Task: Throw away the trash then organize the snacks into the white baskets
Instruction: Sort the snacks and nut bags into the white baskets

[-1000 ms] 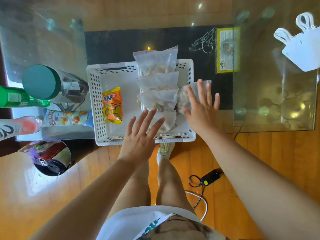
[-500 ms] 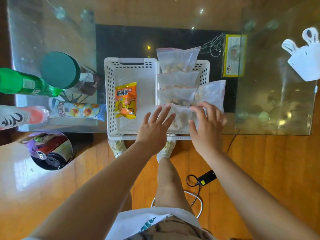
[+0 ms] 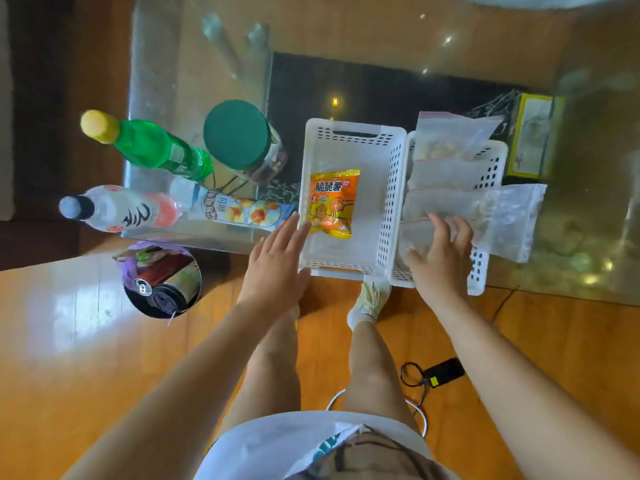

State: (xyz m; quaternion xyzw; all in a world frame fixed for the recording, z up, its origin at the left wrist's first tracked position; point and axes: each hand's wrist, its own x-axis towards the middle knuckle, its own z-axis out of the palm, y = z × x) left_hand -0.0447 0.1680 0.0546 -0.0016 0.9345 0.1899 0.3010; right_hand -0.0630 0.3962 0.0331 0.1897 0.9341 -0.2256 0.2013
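Left hand point(image 3: 277, 261) flat, fingers spread, holding nothing; it hovers at the near-left corner of the left white perforated plastic basket point(image 3: 389, 209), which holds one orange-yellow crisp packet point(image 3: 332, 202). Right hand point(image 3: 441, 258) open with fingers curled, resting on the clear zip bags of snacks point(image 3: 450, 168) in the right white basket point(image 3: 493, 161); grip not certain. Next loose snack, judged: the blue-white tube of chips point(image 3: 242, 211), just left of the left hand's fingertips, long axis running left-right. Left hand is nearer.
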